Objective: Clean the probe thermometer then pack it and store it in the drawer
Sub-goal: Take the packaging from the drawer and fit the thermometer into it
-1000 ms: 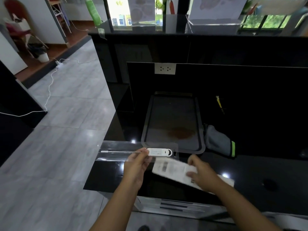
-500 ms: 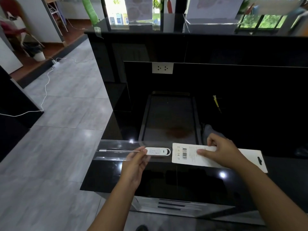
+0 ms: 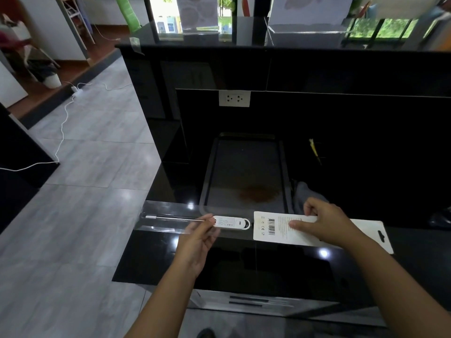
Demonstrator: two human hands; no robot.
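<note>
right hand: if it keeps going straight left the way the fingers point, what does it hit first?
Most likely the white probe thermometer. The right hand holds the white backing card, whose barcode end leads and nearly touches the thermometer's rounded end in the clear plastic tray, steadied by the left hand. Depth is unclear.

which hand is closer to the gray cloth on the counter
Right. The right hand sits just in front of the gray cloth, holding the white backing card; the left hand is far to its left.
</note>
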